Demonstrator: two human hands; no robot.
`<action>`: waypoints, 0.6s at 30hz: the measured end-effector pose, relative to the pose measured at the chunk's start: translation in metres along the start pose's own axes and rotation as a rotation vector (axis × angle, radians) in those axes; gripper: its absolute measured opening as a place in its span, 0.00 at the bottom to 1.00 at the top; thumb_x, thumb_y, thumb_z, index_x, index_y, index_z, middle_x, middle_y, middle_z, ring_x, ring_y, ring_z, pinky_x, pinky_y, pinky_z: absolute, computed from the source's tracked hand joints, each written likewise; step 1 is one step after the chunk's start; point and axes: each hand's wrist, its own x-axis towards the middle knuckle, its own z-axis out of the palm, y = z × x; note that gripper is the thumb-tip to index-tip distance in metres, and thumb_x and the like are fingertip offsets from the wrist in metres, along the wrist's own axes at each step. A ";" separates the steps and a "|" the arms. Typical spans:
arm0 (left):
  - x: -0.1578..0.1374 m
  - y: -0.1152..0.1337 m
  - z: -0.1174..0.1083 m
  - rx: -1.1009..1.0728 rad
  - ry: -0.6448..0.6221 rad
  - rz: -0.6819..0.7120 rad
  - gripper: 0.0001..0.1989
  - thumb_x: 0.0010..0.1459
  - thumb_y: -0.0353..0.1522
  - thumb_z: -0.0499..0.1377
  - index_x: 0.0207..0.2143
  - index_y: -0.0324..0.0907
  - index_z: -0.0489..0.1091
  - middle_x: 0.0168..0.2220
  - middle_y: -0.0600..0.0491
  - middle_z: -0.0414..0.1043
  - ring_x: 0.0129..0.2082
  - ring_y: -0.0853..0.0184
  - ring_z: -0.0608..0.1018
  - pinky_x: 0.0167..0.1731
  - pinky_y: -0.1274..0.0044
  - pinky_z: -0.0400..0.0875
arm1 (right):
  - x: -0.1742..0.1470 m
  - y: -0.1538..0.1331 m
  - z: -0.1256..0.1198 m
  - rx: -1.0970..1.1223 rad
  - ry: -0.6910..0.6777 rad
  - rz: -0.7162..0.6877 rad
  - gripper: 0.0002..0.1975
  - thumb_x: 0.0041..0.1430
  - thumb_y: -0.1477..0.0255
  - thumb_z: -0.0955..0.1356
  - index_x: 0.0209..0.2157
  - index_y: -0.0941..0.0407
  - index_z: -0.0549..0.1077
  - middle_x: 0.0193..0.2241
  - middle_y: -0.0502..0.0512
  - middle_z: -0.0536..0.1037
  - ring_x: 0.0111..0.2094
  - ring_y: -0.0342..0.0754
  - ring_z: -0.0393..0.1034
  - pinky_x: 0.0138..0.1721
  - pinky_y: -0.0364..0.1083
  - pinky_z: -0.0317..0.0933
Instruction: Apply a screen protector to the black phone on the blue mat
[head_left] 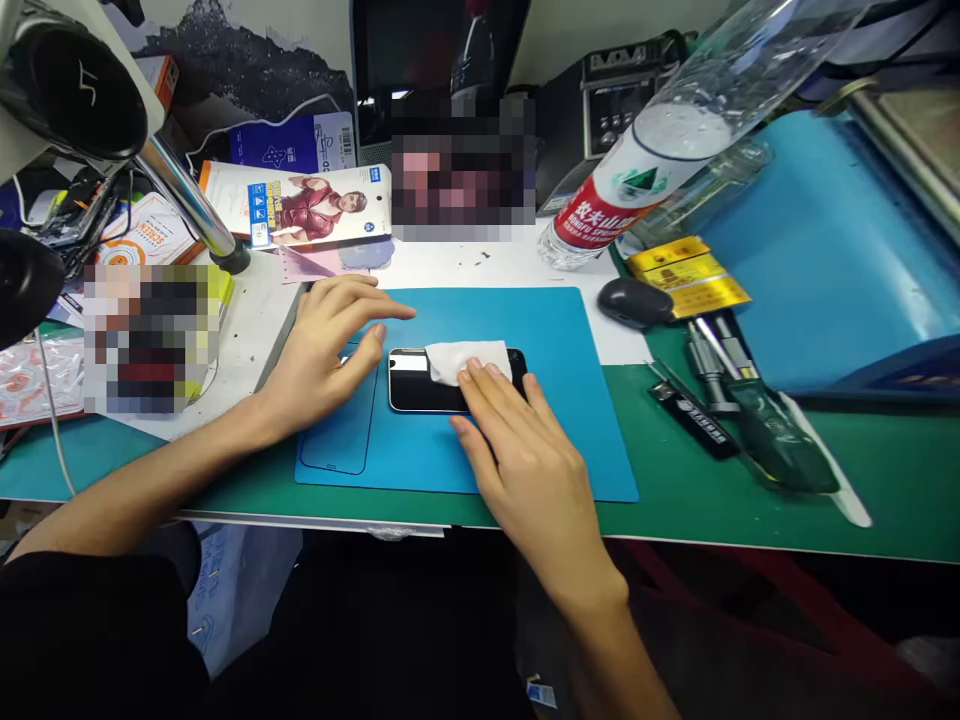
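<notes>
A black phone (442,397) with a pale frame lies sideways on the blue mat (555,440). Draped over its upper middle is a white wipe (450,362). My right hand (525,440) presses the wipe down with outstretched fingertips, its thumb apart near the phone's lower edge. My left hand (326,350) hovers left of the phone, fingers spread and holding nothing. Partly beneath it, a clear screen protector (341,440) with a thin black outline lies on the mat; the hand hides its upper part.
A large water bottle (607,195) stands behind the mat. To the right are a black mouse (635,302), a gold packet (686,278), tools with a dark green handle (784,440) and a blue pad (825,270). A lamp post (191,205) and a retail package (322,205) are at left.
</notes>
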 end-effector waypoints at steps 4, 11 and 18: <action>0.000 0.001 0.000 0.034 0.003 0.024 0.14 0.75 0.31 0.52 0.53 0.45 0.76 0.52 0.49 0.78 0.61 0.59 0.74 0.64 0.62 0.66 | 0.002 0.010 -0.001 0.023 0.099 0.018 0.22 0.74 0.75 0.68 0.67 0.58 0.72 0.64 0.61 0.78 0.66 0.55 0.73 0.74 0.64 0.61; 0.002 -0.008 -0.001 0.162 -0.043 -0.027 0.15 0.76 0.32 0.50 0.52 0.43 0.76 0.50 0.49 0.79 0.52 0.60 0.77 0.56 0.67 0.69 | -0.016 0.026 -0.012 0.065 0.157 -0.019 0.20 0.70 0.80 0.70 0.61 0.57 0.76 0.57 0.62 0.83 0.59 0.56 0.79 0.70 0.63 0.67; 0.012 -0.016 -0.012 0.321 -0.143 -0.117 0.14 0.74 0.32 0.51 0.51 0.43 0.75 0.50 0.49 0.81 0.50 0.60 0.80 0.50 0.69 0.71 | -0.009 0.064 -0.032 0.042 0.132 0.105 0.13 0.73 0.73 0.68 0.52 0.49 0.82 0.46 0.55 0.85 0.46 0.53 0.81 0.50 0.54 0.75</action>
